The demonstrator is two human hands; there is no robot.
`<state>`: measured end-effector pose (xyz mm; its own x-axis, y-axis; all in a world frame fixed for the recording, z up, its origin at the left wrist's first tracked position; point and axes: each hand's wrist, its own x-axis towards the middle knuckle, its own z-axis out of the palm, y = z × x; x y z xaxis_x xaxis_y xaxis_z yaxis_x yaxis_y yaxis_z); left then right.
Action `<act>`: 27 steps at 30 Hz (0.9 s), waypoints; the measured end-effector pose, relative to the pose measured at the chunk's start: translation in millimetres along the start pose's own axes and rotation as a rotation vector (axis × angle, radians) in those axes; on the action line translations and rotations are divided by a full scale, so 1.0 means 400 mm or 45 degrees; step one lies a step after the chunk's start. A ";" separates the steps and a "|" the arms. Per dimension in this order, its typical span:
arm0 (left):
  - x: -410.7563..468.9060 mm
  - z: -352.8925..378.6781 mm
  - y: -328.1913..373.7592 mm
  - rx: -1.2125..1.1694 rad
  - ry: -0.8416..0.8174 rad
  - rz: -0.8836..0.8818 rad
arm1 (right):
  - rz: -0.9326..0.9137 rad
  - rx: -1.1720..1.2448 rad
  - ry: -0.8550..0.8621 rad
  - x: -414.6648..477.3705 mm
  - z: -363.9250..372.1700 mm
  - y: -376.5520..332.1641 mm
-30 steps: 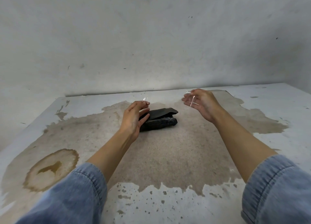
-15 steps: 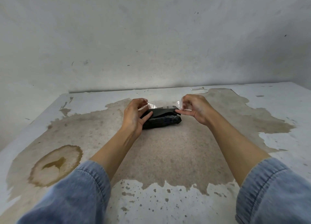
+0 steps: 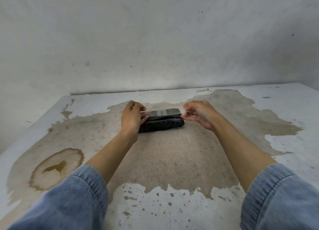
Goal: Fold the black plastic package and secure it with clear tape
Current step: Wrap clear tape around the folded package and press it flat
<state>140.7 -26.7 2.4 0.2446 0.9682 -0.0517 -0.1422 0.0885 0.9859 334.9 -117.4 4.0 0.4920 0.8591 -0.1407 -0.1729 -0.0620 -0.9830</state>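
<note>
Folded black package [image 3: 162, 124] (glossy taped top)

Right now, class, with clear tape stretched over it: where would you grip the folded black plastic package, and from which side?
Grip the folded black plastic package at its short ends, from left and right, as the left hand and right hand do. It lies long and flat, and the clear tape strip covers its top, so the ends are the free part.

Place: bare, worn workroom, kind unclear
Wall: scuffed grey plaster wall [image 3: 155, 39], upper frame
Surface: peeling white-painted stained tabletop [image 3: 172, 160], lower frame
</note>
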 end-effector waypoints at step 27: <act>-0.034 0.000 -0.022 -0.436 0.169 -0.043 | 0.004 0.119 0.077 -0.006 0.000 0.030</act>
<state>138.5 -40.6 -5.4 0.1313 0.9833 -0.1258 -0.4542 0.1725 0.8741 331.7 -120.2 -7.5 0.5412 0.8268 -0.1535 -0.2519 -0.0147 -0.9676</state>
